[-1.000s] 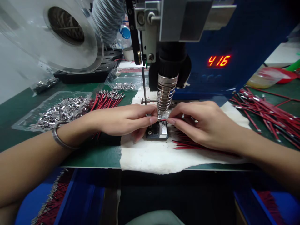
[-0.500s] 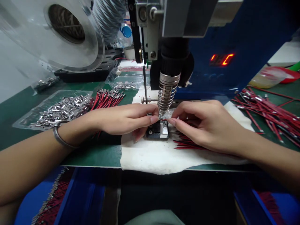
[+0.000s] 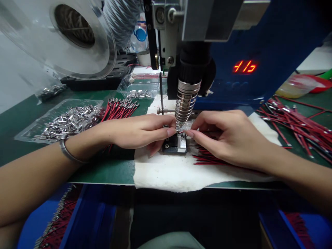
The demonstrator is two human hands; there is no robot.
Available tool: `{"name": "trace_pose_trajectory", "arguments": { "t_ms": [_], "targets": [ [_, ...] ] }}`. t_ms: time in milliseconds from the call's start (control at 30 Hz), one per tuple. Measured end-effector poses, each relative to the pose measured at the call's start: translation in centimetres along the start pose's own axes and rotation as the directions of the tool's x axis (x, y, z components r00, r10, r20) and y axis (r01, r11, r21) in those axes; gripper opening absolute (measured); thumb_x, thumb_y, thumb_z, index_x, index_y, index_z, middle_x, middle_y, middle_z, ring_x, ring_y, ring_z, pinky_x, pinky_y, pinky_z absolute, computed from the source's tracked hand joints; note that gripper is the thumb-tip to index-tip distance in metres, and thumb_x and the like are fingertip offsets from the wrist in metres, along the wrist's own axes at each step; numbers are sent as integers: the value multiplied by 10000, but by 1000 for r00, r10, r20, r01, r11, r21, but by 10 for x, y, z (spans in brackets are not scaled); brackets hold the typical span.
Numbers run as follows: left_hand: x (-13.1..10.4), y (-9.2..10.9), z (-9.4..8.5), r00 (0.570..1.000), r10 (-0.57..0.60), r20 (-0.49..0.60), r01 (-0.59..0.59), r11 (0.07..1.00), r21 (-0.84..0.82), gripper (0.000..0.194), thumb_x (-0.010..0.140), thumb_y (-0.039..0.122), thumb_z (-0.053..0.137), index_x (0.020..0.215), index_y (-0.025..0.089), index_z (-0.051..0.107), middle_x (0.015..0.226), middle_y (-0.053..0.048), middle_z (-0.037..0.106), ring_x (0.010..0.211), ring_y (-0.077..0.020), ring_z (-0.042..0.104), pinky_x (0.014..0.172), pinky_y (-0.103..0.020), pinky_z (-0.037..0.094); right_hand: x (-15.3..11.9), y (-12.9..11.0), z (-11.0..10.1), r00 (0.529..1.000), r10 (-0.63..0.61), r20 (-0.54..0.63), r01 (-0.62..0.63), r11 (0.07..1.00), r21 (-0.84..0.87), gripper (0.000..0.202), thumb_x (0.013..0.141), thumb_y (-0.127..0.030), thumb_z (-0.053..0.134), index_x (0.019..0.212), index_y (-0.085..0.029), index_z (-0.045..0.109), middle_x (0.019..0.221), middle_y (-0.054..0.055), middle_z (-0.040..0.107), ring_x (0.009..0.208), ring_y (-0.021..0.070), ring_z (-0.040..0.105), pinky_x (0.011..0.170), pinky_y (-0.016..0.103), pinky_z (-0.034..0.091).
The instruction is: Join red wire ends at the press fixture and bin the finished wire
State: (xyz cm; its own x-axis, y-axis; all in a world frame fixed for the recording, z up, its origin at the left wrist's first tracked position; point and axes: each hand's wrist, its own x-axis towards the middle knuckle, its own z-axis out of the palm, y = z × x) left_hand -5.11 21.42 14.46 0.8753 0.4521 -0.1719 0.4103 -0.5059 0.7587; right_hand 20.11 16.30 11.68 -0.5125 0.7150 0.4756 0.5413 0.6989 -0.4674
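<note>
Right, both hands pinch at the little fixture block (image 3: 178,144): the left hand (image 3: 137,131) and right hand (image 3: 228,136) each have their grip clamped on a red wire (image 3: 198,131) under the spring-wrapped press head (image 3: 184,107), so any twitch risks nipped fingertips or a crooked joint.

Clear plastic reel (image 3: 64,38) at upper left, tray of silver metal terminals (image 3: 64,121) on the green tabletop (image 3: 109,169), red digital counter (image 3: 245,66), ribbed grey hose (image 3: 121,17) behind.
</note>
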Motion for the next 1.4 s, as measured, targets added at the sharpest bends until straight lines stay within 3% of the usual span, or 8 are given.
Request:
{"name": "trace_pose_trajectory", "arguments": {
  "t_ms": [433,1400],
  "targets": [
    [0,0,1,1000,-6,-7,6,1000,8,260,1142,360,390,932,216,443,658,37,682,590,-122,641,611,-196,503,0,2,5,997,69,-31,-70,998,-7,249,958,-345,720,790,-166,678,679,-9,681,549,107,552,561,291,377],
    [0,2,1,999,-32,-20,33,999,31,286,1131,402,412,920,214,462,638,28,668,595,-143,648,628,-220,508,3,-7,4,980,200,-8,-199,977,72,286,920,-341,737,697,-187,645,659,23,679,496,122,509,485,316,368]
  ]
}}
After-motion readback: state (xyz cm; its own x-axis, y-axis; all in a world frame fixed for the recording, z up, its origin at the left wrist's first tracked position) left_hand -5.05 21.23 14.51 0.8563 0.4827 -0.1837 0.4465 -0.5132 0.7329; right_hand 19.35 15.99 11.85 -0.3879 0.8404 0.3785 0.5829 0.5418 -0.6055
